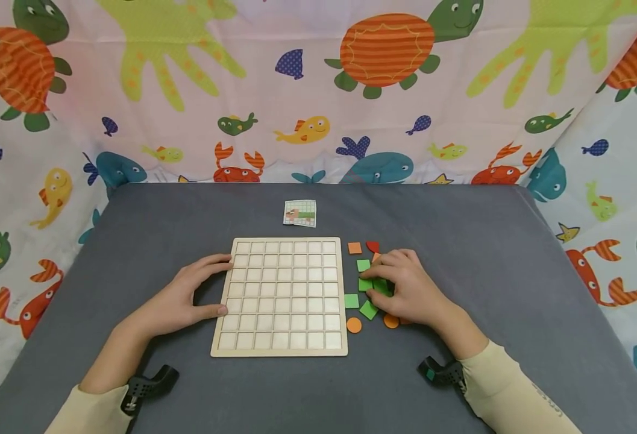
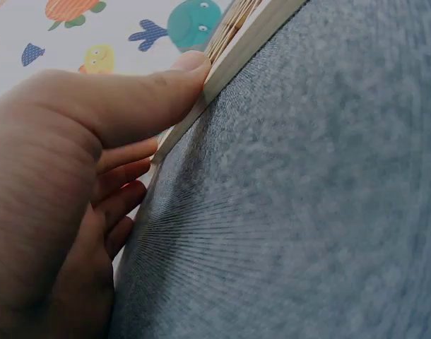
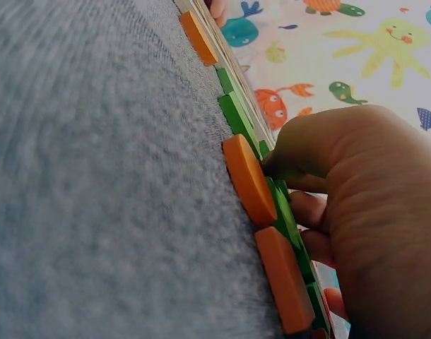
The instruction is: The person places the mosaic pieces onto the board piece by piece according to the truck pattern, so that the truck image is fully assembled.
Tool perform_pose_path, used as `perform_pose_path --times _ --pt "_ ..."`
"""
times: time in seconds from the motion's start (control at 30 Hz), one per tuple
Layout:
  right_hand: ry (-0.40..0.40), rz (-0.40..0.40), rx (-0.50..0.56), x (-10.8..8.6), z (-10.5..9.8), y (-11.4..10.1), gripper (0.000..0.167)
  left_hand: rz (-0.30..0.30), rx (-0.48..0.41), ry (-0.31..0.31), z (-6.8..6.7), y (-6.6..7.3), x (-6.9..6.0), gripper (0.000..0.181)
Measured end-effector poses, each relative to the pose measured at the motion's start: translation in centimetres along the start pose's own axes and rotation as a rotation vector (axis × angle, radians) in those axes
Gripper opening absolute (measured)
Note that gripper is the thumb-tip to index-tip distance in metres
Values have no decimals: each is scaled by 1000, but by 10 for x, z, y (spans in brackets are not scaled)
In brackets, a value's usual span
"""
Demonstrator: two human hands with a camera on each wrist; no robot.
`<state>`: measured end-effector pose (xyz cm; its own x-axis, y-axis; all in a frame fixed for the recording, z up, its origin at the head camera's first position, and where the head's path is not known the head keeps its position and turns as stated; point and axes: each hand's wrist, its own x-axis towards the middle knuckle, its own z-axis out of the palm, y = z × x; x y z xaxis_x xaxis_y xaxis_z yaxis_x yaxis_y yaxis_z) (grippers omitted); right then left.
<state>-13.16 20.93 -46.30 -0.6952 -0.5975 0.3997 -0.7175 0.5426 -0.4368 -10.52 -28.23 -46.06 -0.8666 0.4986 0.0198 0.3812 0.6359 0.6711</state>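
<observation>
A pale wooden grid board [image 1: 280, 289] lies flat on the grey table, its squares bare. Along its left edge, my left hand [image 1: 185, 295] rests with thumb and fingers spread, the tips touching the frame. To the right of the board, my right hand [image 1: 413, 289] is over a loose group of small tiles. Its thumb and index finger pinch a green square tile [image 1: 365, 284] on opposite edges, low at the table. Other green squares [image 1: 351, 301] lie about it, some partly under the hand. In the right wrist view the thumb hides the pinched tile's edge.
Orange round tiles [image 1: 354, 325], an orange square [image 1: 354, 248] and a red piece [image 1: 372, 246] lie around the green ones. Behind the board is a small picture card [image 1: 299, 213] with a coloured grid pattern. A sea-animal curtain [image 1: 296, 90] borders the table.
</observation>
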Motion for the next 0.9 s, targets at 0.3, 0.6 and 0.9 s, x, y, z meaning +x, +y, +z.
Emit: perform_pose_path --times 0.3,0.6,0.9 --pt "14 -2 25 4 2 -3 25 -2 -20 -8 -1 -7 1 91" --pt "13 6 79 13 8 -20 23 9 24 12 2 -6 0 93" --pt "3 -19 104 21 16 -29 22 -8 73 9 5 -4 4 98"
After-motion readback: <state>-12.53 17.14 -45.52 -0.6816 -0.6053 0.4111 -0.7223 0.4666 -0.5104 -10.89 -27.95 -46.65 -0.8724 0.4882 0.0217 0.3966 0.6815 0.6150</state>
